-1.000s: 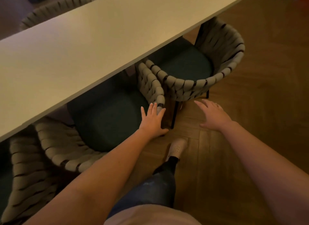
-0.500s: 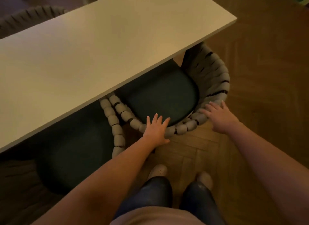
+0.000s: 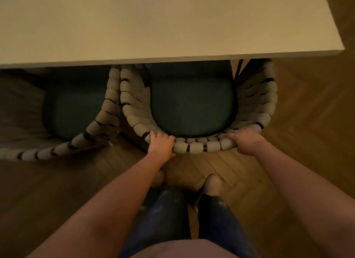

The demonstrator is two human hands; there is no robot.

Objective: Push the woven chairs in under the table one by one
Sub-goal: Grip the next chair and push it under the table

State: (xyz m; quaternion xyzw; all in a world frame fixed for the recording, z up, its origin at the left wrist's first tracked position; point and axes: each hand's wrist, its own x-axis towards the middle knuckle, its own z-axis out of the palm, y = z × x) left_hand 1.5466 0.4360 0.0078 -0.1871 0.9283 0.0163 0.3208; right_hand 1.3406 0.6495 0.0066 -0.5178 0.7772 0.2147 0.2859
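A woven chair with a dark green seat stands right in front of me, its front half under the white table. My left hand grips the left part of its curved woven backrest. On the right part of the same rim my right hand is closed. A second woven chair stands directly to its left, also partly under the table, their rims almost touching.
The floor is herringbone wood. My two feet stand just behind the chair. The table's right end lies just past the chair's right side.
I have stepped to the right and now face the right chair squarely. Both hands went from hovering open near its rim to gripping the backrest.
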